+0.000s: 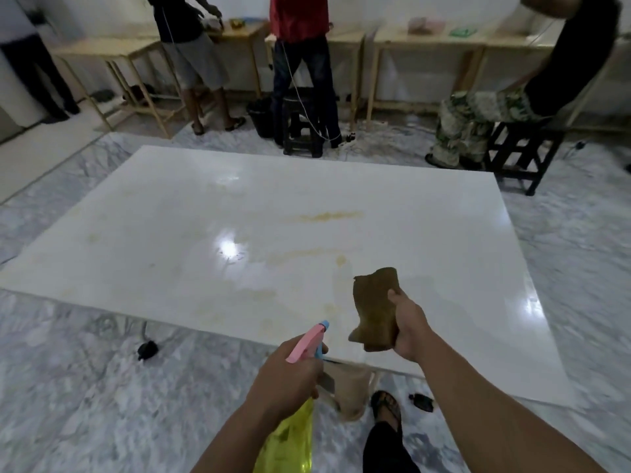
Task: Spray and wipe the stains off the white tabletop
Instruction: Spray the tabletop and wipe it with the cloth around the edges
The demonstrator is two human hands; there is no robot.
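Spray bottle (290,431) nearest; stools (302,128) and people (300,63) beyond tabletop (205,216).

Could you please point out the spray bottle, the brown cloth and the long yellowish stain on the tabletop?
spray bottle (309,339), head view, pink spray head.
brown cloth (374,305), head view, middle.
yellowish stain (322,217), head view, streak's middle.

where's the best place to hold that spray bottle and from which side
Grip the spray bottle at its narrow neck just under the pink head, coming from behind, as the left hand does now. The nozzle points away toward the tabletop and the trigger sits in front, so fingers from behind can likely reach it. The yellow body hangs below, wider.
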